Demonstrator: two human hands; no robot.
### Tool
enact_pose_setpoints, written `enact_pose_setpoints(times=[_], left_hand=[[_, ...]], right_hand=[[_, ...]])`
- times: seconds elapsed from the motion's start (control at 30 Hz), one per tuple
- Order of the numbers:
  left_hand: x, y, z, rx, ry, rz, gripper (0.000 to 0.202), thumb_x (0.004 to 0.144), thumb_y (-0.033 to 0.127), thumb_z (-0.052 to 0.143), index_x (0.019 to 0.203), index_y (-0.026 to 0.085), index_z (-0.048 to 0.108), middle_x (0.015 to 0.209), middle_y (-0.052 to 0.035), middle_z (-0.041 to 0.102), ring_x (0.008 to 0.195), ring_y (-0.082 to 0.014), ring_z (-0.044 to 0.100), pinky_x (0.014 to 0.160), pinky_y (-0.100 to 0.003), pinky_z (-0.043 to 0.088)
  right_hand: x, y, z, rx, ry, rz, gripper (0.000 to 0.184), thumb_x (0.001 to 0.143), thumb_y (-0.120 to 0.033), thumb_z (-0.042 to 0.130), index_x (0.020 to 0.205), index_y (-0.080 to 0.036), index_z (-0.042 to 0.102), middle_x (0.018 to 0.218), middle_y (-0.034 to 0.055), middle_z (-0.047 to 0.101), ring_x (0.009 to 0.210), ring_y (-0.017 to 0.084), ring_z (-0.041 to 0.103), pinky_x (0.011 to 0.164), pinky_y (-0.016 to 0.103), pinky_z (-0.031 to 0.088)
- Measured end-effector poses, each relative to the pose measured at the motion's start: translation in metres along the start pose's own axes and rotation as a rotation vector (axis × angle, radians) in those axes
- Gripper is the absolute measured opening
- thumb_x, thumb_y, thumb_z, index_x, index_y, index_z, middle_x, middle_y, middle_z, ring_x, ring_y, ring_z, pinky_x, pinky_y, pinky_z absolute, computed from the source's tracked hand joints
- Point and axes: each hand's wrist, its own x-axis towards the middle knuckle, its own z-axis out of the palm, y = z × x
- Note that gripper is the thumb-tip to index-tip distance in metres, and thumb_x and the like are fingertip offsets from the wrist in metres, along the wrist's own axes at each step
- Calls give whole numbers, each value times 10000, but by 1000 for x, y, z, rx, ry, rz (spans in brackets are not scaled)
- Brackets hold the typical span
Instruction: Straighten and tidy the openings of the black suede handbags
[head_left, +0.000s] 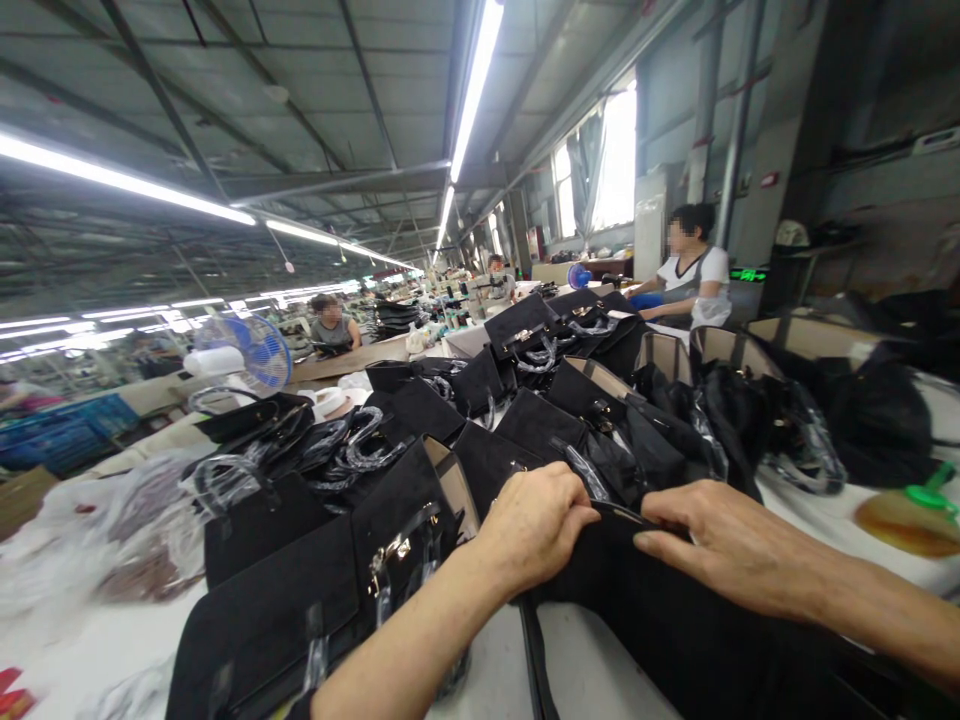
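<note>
A black handbag (pixel 645 580) is right in front of me, its upper edge pinched by both of my hands. My left hand (pixel 536 525) is closed on that edge, with thumb and fingers pressed together. A short way to the right, my right hand (pixel 712 540) grips the same edge between thumb and curled fingers. What looks like a zip or trim runs along the edge between them. A dark strap (pixel 536 660) hangs down below my left hand. Close by on the left lies another black handbag (pixel 274 610) with a flap and wrapped handles.
Many black handbags (pixel 420 410) with plastic-wrapped handles are piled across the white table (pixel 75 650). Clear plastic bags (pixel 150 520) lie at left, near a blue fan (pixel 262 350). A green-capped bottle (pixel 911 515) stands at right. Co-workers (pixel 694 270) sit beyond.
</note>
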Motion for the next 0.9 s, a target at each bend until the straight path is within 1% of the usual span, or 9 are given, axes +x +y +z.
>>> enact_pose_setpoints(times=[0.1,0.17,0.33,0.47,0.57,0.67,0.73,0.8,0.9], left_hand=[[1,2,0,47,-14,4,153,931,312,587,850,194,640,895,-15,669,855,-188,649,743,-288,487],[1,3,-1,77,-25,6,161,939,313,571,860,192,640,891,-22,673,856,-195,649,740,-295,487],[1,5,-1,84,-23,-2,176,946,317,556,858,188,638,884,-28,677,838,-196,648,729,-300,486],[0,5,-1,70,-24,-7,164,942,313,564,860,191,637,894,-26,680,841,-190,644,729,-291,484],[1,5,-1,71,-28,-8,164,940,307,566,855,187,638,892,-28,678,840,-192,644,728,-296,483],[2,5,0,44,-20,-22,161,930,300,581,830,187,636,885,-27,676,842,-199,644,729,-308,482],[0,3,0,-35,9,-23,140,902,299,624,808,195,626,900,-17,675,845,-191,639,739,-304,480],[-4,-1,-1,-149,83,-36,115,853,272,675,808,200,597,915,-6,664,844,-174,623,748,-291,476],[-14,-9,-5,-289,195,-104,138,788,152,665,832,200,544,937,-3,639,833,-148,591,754,-272,472]], right_hand=[[4,-2,1,-36,48,-17,243,909,-361,564,719,-210,548,710,-14,615,656,168,542,592,307,270],[8,-1,3,-53,58,-33,267,914,-384,574,714,-209,555,713,-10,621,658,170,549,597,308,273],[17,0,5,-77,69,-73,329,939,-370,534,658,-198,526,662,-6,601,613,157,537,586,313,254],[19,-5,5,-79,79,-101,342,923,-331,519,616,-191,461,598,-16,530,562,138,468,566,312,227],[20,-9,3,-59,63,-70,331,896,-290,520,599,-190,413,586,-20,494,554,135,437,553,304,220],[24,-12,2,-70,53,-20,259,892,-299,540,659,-201,479,640,-15,554,586,148,479,552,298,225],[28,-12,1,-74,51,-33,209,903,-308,545,718,-211,536,686,-10,603,619,157,525,559,298,233],[33,-11,1,-65,45,-60,201,909,-289,534,725,-212,557,697,-4,623,635,161,552,567,298,245],[40,-9,1,-53,54,-57,243,905,-273,526,672,-204,543,643,0,589,598,157,529,565,298,250]])
